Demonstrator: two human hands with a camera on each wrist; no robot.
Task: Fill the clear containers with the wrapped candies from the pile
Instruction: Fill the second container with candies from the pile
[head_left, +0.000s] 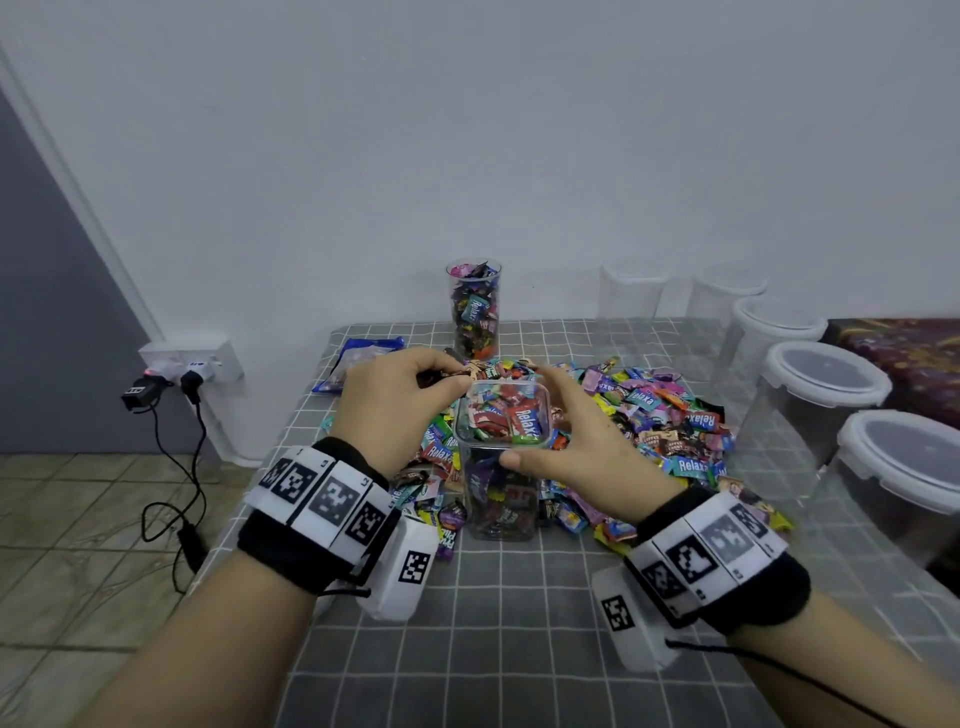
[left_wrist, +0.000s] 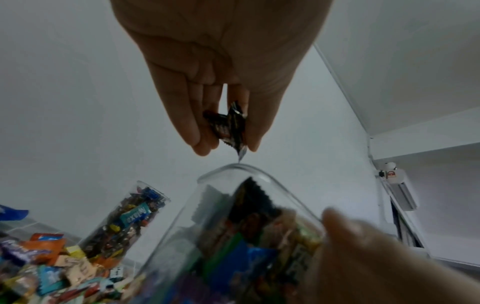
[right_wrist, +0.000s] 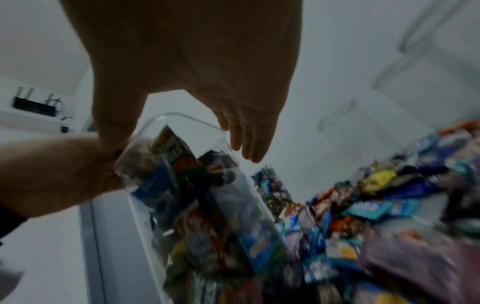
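Note:
A clear square container (head_left: 501, 415), nearly full of wrapped candies, stands on the grey checked cloth in front of the candy pile (head_left: 654, 415). My left hand (head_left: 457, 379) hovers over its left rim and pinches dark-wrapped candies (left_wrist: 228, 127) between thumb and fingertips, just above the container's opening (left_wrist: 233, 166). My right hand (head_left: 530, 415) holds the container near the top, thumb on the near wall and fingers at the far right corner. In the right wrist view the thumb (right_wrist: 109, 133) presses on the container wall (right_wrist: 182, 185).
A tall clear cylinder (head_left: 474, 306) full of candies stands at the back by the wall. Several empty clear containers, some with white lids (head_left: 826, 384), line the table's right side. A blue bag (head_left: 358, 358) lies at the back left. A wall socket with cables (head_left: 192, 369) hangs left of the table.

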